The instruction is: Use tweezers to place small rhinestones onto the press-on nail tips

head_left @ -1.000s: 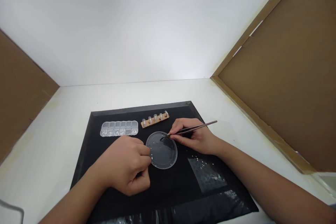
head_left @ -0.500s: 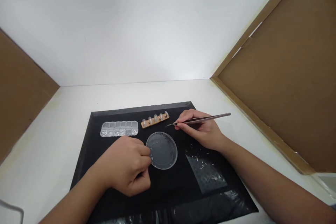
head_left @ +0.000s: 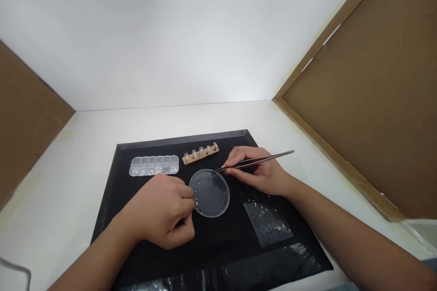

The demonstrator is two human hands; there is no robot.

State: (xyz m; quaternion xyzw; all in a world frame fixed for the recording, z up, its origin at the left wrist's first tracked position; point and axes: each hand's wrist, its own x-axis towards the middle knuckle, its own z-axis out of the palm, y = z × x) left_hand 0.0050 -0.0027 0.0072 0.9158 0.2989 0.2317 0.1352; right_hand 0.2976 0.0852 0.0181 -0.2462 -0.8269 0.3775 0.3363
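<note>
1. While the left hand (head_left: 164, 211) lay knuckles-up on the black mat (head_left: 221, 241), its fingers were curled in and pressed together. The tips of thumb and forefinger were closed on the left rim of the dish (head_left: 225, 202).
2. The dish, round, shallow and clear, sat flat near the middle of the mat, between the two hands. A few tiny pale specks showed on its floor.
3. The right hand (head_left: 259, 175) rested on the mat just right of the dish, pinching the tweezers (head_left: 254, 161) between thumb and the first fingers; the other fingers were tucked under.
4. The tweezers were thin and metal and lay nearly level. Their back end stuck out to the right past the hand, and their tips sat over the upper edge of the dish. Whether the tips gripped anything was too small to tell.
5. Behind the dish stood a short wooden strip (head_left: 200, 154) with a row of small clear pieces on it.
6. To the left of the strip lay a clear box (head_left: 153, 165) split into small compartments, some with glinting bits inside.
7. Loose beads (head_left: 259, 202) were scattered on the mat below the right wrist, beside a clear plastic sheet (head_left: 269, 225).
8. The mat lay on a white table (head_left: 68, 182), with brown boards (head_left: 375, 100) standing on either side.
</note>
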